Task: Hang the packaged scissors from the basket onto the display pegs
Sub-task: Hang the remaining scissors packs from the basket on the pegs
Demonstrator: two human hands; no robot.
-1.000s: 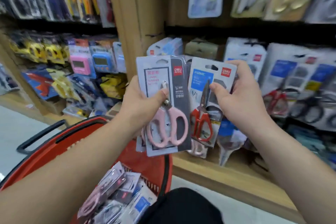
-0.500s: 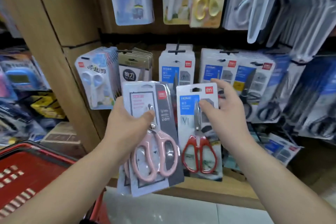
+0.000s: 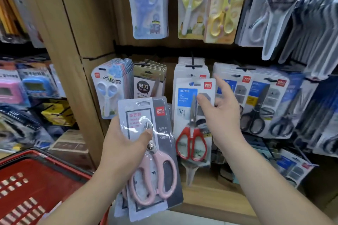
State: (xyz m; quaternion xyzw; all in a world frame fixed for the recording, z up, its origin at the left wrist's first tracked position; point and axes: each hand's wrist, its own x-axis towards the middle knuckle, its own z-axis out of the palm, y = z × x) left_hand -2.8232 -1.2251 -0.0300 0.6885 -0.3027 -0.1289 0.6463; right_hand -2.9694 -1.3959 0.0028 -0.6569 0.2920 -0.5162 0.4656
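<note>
The pink-handled scissors pack [image 3: 153, 160] has a glossy clear plastic blister over matt card; its handles look smooth plastic, the pivot shiny metal. The red-handled scissors pack [image 3: 191, 129] shows bright metal blades. The basket [image 3: 27, 170] is plastic, the shelf post [image 3: 73, 51] matt wood

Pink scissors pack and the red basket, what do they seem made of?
Pink scissors pack: a clear glossy plastic blister, judging by the glare streaks, over a printed card backing, probably cardboard. The handles look like matte pink plastic and the pivot like shiny metal. Red basket: likely moulded hard plastic, uniform red with a slotted wall and a slight sheen.
</note>
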